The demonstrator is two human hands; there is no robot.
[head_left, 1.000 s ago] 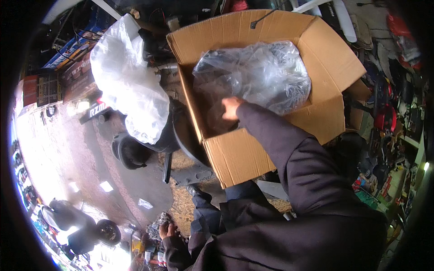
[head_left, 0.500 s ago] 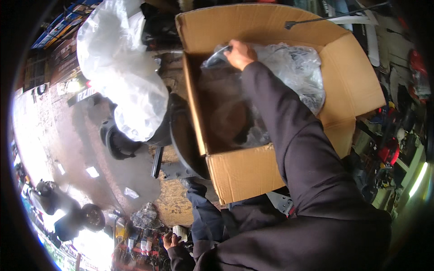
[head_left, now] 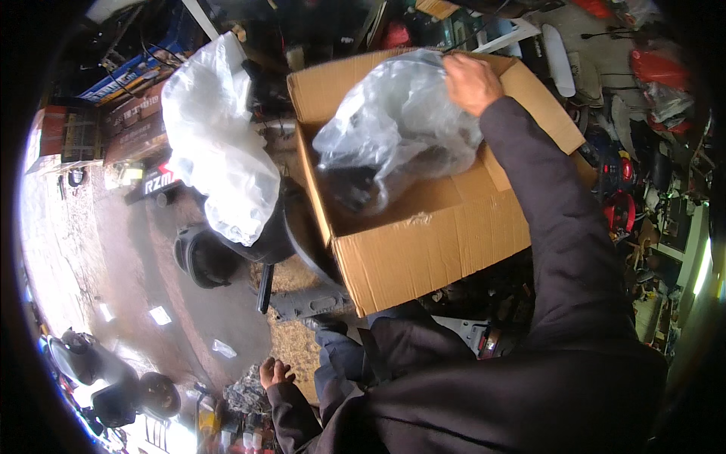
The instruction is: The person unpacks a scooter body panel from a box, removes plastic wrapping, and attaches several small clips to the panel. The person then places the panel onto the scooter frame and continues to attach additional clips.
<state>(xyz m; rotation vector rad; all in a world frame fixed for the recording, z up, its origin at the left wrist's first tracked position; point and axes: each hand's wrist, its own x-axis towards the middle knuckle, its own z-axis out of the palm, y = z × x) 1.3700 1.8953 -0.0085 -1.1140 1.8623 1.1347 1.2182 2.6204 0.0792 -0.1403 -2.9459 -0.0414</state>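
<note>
Plastic bag (head_left: 401,113) hangs from the curled right grip (head_left: 472,83).

Plastic bag (head_left: 401,113) in the box (head_left: 431,257); other plastic wrapping (head_left: 223,151) left of the box

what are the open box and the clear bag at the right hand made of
Box: likely corrugated cardboard, matte brown, with faint ridges across its near flap. Bag: probably thin plastic film, glossy and partly see-through, with crinkled highlights.
</note>
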